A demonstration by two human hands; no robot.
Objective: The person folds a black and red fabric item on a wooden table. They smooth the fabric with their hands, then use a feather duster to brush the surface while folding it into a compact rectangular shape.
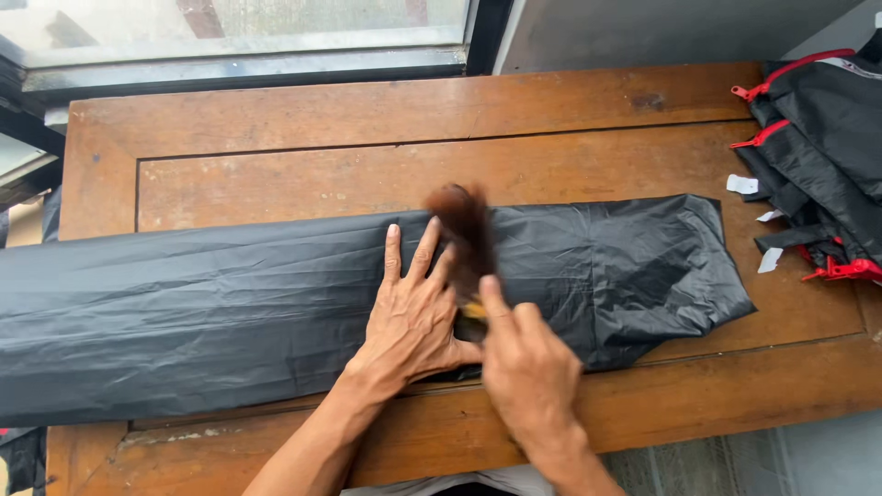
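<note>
Brush [467, 241], frame centre: bristles motion-blurred, handle mostly hidden under right hand [528, 367]. Black fabric [211, 312] runs off the left edge. Black bags with red zips [827, 156] cut by the right edge. Desk [367, 110] cropped at the bottom.

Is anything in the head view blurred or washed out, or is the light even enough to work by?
Head view: the brush in the right hand is smeared by motion blur; the left hand and black fabric are sharp; soft daylight, faint sheen on the fabric, no hard shadows; the window at the top is hazy and bright.
</note>
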